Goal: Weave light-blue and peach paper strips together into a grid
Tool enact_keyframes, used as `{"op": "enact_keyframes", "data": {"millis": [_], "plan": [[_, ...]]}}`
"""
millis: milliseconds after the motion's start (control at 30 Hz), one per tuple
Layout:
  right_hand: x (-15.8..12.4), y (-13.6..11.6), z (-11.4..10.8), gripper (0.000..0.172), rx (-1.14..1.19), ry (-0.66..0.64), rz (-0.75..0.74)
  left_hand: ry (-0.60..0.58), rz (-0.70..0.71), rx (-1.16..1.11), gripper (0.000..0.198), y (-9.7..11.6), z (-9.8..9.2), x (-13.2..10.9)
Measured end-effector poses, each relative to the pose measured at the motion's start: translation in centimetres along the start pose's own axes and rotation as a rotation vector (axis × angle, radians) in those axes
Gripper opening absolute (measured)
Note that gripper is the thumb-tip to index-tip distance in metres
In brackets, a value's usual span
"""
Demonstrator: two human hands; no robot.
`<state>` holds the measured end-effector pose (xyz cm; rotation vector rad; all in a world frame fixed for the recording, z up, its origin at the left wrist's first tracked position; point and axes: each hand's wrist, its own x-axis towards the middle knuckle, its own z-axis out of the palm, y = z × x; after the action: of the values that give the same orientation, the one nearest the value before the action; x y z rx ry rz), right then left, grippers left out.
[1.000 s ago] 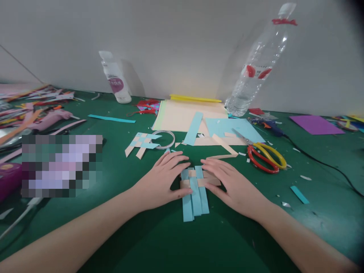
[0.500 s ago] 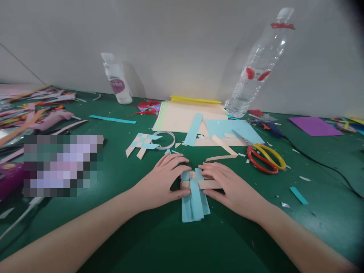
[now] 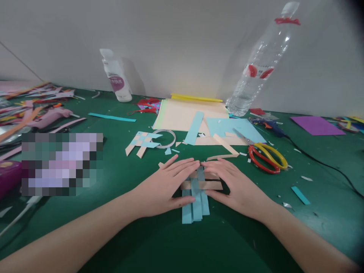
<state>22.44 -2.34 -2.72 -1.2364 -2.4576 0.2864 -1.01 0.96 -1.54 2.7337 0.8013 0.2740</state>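
Blue paper strips (image 3: 196, 210) lie lengthwise toward me on the green table, interwoven with peach paper strips (image 3: 214, 185) running across. My left hand (image 3: 169, 185) rests over the left side of this weave, fingers stretched out and thumb apart, its thumb tip on the blue strips. From the right, my right hand (image 3: 230, 180) touches the weave's far edge with its fingertips, while its thumb lies by the near side. The fingertips of both hands almost meet at the far edge. Parts of the weave's top and left side are hidden under my fingers.
Beyond my hands lie a smaller woven piece (image 3: 143, 139), a tape roll (image 3: 174, 138), blue sheets (image 3: 239, 129) and red-and-yellow scissors (image 3: 264, 159). A white bottle (image 3: 116, 77) and a clear bottle (image 3: 256, 72) stand by the wall. A glue gun (image 3: 273, 129) trails a black cord rightward.
My left hand has slid right and its fingers have straightened over the weave's far part. My right fingers have shifted slightly, uncovering more of the peach strip. The view has moved a little.
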Motion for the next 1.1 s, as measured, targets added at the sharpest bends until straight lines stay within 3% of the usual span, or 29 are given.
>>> {"op": "enact_keyframes", "data": {"millis": [100,300,533,767,1100], "plan": [[0.0,0.0,0.0,0.046,0.0,-0.029,0.032,0.002,-0.01,0.003,0.074,-0.2,0.2,0.0],[0.1,0.0,-0.1,0.05,-0.002,-0.08,0.051,-0.027,-0.003,0.058,0.051,-0.8,-1.2,-0.6],[0.1,0.1,-0.2,0.055,0.02,-0.099,0.096,-0.133,0.178,0.094,0.044,-1.0,-2.7,-0.9],[0.2,0.3,-0.2,0.056,0.027,-0.124,0.067,-0.254,0.181,0.089,0.038,-0.7,-3.1,-1.1],[0.2,0.1,0.1,0.054,0.007,-0.165,0.033,-0.212,0.176,0.054,0.037,-0.6,-2.6,-1.3]]}}
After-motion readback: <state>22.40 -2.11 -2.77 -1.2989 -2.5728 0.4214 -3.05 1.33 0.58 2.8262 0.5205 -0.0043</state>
